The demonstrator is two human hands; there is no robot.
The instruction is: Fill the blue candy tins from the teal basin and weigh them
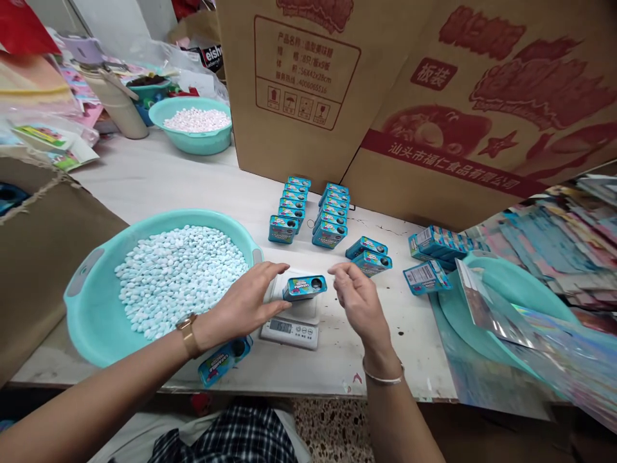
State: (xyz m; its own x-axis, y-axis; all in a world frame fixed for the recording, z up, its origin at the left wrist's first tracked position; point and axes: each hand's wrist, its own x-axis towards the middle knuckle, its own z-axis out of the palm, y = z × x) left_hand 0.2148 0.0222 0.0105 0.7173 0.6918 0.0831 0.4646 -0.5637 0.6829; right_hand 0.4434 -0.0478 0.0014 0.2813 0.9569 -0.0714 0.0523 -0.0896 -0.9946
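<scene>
A small blue tin [305,288] with a dark round opening in its top stands on a white digital scale [290,334]. My left hand [245,302] is at the tin's left end, thumb and fingers spread apart, near it or just touching. To the tin's right, my right hand [359,299] has its fingers curled together. Whatever they may pinch is too small or hidden to see. A large turquoise basin [80,321] of pale blue candies lies left of the scale. Another blue tin [224,363] lies near the table's front edge, partly under my left forearm.
Blue tins [330,233] stand in two rows before tall cardboard boxes [299,83]. More tins [369,260] stand to the right, near stacked turquoise basins [520,283] with shiny packaging film [554,360]. A smaller basin [205,141] of pale candies and a bottle [116,103] are at back left.
</scene>
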